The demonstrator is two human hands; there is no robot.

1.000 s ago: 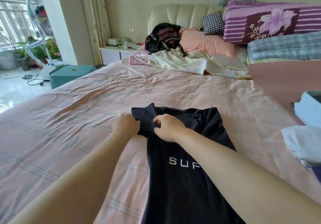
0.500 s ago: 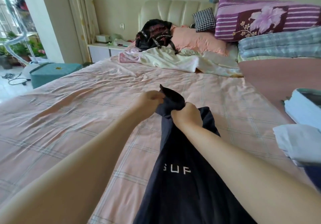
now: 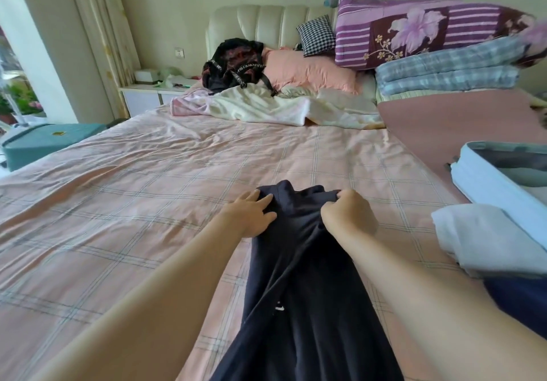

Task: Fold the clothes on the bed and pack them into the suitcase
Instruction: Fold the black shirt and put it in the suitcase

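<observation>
1. Head view: shirt point(image 3: 302, 292) lies on bed point(image 3: 148, 188), near centre, bunched lengthwise.
2. Left hand point(image 3: 251, 216) flat, fingers spread, pressing the shirt's far-left edge; grips nothing.
3. Right hand point(image 3: 347, 213) curled, pinching the shirt's far edge.
4. Suitcase point(image 3: 485, 179) lies open, far right.
5. Risk: a right-hand pull could drag cloth from under the flat left hand, and the ridges would fold in as creases.

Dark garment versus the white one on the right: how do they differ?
The dark garment is navy-black; the white garment is white. The dark garment lies stretched long down the bed, bunched at its far end; the white garment sits as a compact folded bundle beside the suitcase. Both are on the bed.
</observation>
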